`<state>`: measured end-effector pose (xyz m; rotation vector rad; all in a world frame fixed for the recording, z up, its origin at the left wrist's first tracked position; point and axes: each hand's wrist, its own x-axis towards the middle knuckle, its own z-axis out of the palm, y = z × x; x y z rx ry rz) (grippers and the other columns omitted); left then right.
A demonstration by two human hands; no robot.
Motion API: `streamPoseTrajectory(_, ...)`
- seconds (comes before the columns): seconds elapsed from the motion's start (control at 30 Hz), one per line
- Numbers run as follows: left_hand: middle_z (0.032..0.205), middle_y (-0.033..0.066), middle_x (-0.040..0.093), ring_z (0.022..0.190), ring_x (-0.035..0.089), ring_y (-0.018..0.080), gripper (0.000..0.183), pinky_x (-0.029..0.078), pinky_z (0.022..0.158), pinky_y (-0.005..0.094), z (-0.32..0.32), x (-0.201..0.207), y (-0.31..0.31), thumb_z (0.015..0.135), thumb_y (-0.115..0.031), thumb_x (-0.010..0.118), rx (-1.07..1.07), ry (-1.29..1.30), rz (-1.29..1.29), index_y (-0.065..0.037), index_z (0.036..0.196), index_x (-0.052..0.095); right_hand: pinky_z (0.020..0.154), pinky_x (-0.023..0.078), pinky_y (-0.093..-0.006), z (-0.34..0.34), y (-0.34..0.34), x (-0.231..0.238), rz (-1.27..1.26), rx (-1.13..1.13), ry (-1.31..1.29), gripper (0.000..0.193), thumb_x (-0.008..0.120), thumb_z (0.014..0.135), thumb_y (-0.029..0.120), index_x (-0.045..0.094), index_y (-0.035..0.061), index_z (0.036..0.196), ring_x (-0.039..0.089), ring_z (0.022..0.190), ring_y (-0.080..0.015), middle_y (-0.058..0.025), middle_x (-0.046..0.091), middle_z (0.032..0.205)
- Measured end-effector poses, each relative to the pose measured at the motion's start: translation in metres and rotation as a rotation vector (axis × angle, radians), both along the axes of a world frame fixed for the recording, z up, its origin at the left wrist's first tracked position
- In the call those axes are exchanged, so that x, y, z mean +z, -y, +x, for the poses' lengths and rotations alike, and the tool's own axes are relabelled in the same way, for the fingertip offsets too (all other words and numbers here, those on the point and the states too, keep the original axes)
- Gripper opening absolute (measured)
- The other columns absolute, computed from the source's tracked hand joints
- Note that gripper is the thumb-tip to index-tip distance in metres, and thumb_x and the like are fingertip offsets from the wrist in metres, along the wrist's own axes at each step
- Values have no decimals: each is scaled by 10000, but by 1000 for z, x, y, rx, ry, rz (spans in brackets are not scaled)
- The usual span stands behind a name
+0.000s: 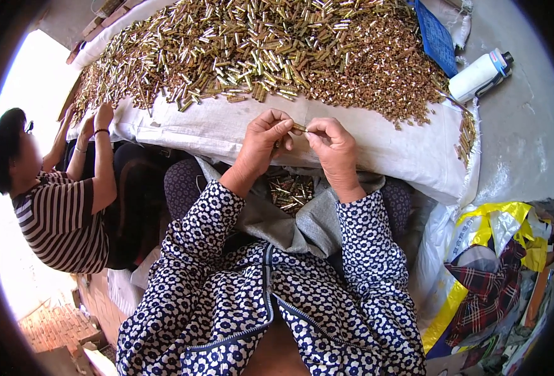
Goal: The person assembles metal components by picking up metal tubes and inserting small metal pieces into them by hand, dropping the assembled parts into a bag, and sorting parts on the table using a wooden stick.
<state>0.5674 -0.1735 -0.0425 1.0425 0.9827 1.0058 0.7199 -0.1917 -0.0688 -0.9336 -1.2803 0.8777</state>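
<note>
Seemingly mid-assembly, my left hand (pixel 261 145) and right hand (pixel 334 147) pinched one small brass metal tube (pixel 299 128), heaped brass pieces (pixel 258 50) at twelve o'clock; next needs careful alignment.

The small pin (pixel 299 128) pinched between the left hand (pixel 261 147) and right hand (pixel 334 150) is shiny brass-coloured metal, like the glinting heap of metal pieces (pixel 270 53). Under them lies a white woven sack cloth (pixel 377 147) — matt, coarse. The white bottle (pixel 477 76) is smooth plastic; the sleeves (pixel 364 250) are soft printed fabric.
</note>
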Motion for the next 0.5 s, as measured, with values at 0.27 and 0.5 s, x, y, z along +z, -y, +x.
streamPoseTrajectory(0.27,715,138,561,616,573,275,115,459,564,321,18,-11,-1,785,-103,591,-102,-944,838,-30,846,525,673,456,-395,18,-2,3,96,-128,818,89,536,636,-19,531,38,704,541,791,-286,-107,561,779)
streamPoseTrajectory(0.5,768,147,557,670,569,301,135,453,597,338,21,-7,3,771,-101,602,-104,-989,813,-25,850,522,780,457,-351,91,-9,5,-151,-683,1083,205,618,714,68,580,46,914,529,908,-246,-99,567,981)
